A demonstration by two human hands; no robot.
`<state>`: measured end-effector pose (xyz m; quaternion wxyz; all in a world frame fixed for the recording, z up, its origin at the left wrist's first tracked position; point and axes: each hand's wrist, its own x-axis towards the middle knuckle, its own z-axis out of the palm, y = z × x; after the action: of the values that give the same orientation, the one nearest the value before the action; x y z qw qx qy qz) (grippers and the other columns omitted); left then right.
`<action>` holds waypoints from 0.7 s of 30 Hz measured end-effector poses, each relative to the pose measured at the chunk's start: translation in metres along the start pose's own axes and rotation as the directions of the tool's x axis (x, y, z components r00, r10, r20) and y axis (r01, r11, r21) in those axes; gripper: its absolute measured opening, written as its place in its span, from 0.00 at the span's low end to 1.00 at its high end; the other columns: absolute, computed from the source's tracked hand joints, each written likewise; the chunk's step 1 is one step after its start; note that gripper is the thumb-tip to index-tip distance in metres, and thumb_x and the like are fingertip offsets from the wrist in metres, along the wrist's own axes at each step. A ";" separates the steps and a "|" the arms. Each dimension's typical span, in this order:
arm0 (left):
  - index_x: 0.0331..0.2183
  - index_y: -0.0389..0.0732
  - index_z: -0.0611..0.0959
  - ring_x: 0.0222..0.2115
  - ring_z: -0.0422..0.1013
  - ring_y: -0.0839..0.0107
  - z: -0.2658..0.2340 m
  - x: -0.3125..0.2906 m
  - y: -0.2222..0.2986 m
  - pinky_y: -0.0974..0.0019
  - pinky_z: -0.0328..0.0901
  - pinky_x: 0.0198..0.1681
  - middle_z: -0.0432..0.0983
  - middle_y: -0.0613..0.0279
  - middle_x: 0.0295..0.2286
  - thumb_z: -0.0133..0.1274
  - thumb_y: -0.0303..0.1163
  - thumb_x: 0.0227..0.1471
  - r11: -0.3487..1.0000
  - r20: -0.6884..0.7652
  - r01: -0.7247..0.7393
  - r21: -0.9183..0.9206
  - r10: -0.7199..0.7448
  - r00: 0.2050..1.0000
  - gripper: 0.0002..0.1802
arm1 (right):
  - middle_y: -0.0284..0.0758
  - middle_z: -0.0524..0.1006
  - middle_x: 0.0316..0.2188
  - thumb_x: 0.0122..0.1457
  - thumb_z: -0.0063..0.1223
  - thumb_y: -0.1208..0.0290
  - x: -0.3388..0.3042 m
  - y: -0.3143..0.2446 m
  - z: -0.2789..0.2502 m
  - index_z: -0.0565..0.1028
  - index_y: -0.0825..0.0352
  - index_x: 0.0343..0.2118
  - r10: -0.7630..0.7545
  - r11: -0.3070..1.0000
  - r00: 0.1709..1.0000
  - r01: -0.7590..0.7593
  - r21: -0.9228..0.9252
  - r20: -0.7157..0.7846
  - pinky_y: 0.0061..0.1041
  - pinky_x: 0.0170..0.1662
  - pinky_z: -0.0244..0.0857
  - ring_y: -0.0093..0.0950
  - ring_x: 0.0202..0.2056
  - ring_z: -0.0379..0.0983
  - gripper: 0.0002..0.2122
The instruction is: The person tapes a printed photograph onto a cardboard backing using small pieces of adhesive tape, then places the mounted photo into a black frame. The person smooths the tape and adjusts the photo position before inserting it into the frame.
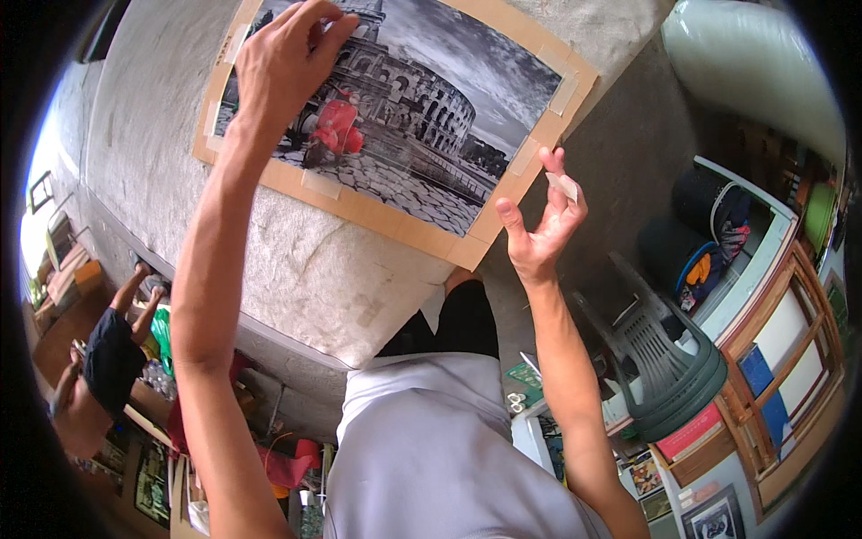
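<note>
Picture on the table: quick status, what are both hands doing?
Left hand pressing down on picture. Right hand raised beside it, tape piece pinched in fingers. Nothing in the way.

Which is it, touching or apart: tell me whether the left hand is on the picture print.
Touching. The head view shows the left hand pressed flat on the picture print, fingers lying over its upper left part with no gap visible.

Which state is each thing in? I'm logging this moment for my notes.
Black-and-white print with brown cardboard border: lying flat on the grey table, taped at its edges.
Left hand: pressing on the print.
Right hand: raised, pinching a small tape piece.
Dark green plastic chairs: stacked.
</note>
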<state>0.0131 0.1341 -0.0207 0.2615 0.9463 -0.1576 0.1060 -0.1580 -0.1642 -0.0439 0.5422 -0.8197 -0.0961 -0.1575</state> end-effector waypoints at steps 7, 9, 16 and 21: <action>0.28 0.47 0.72 0.17 0.70 0.74 0.027 -0.018 0.053 0.65 0.66 0.18 0.70 0.70 0.18 0.53 0.45 0.60 0.911 0.087 -0.412 0.000 0.410 0.908 0.15 | 0.48 0.65 0.58 0.55 0.65 0.72 -0.003 0.006 0.003 0.54 0.64 0.61 0.015 0.997 0.999 -0.013 0.071 -0.028 0.51 0.69 0.44 0.44 0.63 0.59 0.35; 0.28 0.48 0.72 0.18 0.71 0.74 0.028 -0.033 0.080 0.65 0.66 0.21 0.70 0.70 0.19 0.53 0.45 0.60 0.908 0.195 -0.412 -0.082 0.420 0.887 0.14 | 0.48 0.65 0.58 0.55 0.65 0.72 -0.003 0.003 0.004 0.53 0.65 0.61 0.046 0.995 0.999 -0.044 0.089 -0.028 0.50 0.68 0.45 0.44 0.64 0.58 0.35; 0.31 0.52 0.76 0.27 0.72 0.72 0.028 -0.062 0.117 0.64 0.63 0.31 0.68 0.72 0.24 0.58 0.39 0.51 0.883 0.217 -0.452 -0.128 0.469 0.856 0.08 | 0.45 0.66 0.59 0.54 0.67 0.72 -0.005 0.010 0.009 0.56 0.69 0.60 0.012 0.992 0.996 -0.001 0.127 -0.090 0.43 0.68 0.48 0.42 0.64 0.57 0.35; 0.30 0.50 0.76 0.27 0.71 0.69 0.034 -0.060 0.114 0.63 0.64 0.29 0.68 0.69 0.24 0.59 0.43 0.53 0.868 0.190 -0.489 -0.086 0.496 0.847 0.10 | 0.44 0.68 0.56 0.56 0.66 0.69 -0.002 0.007 0.004 0.66 0.68 0.55 -0.019 0.998 0.994 0.024 0.052 -0.110 0.39 0.64 0.56 0.40 0.62 0.61 0.26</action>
<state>-0.0789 0.0377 -0.0135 0.2241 0.8754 -0.4230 0.0681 -0.1565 -0.1635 -0.0519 0.5664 -0.7942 -0.0792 -0.2054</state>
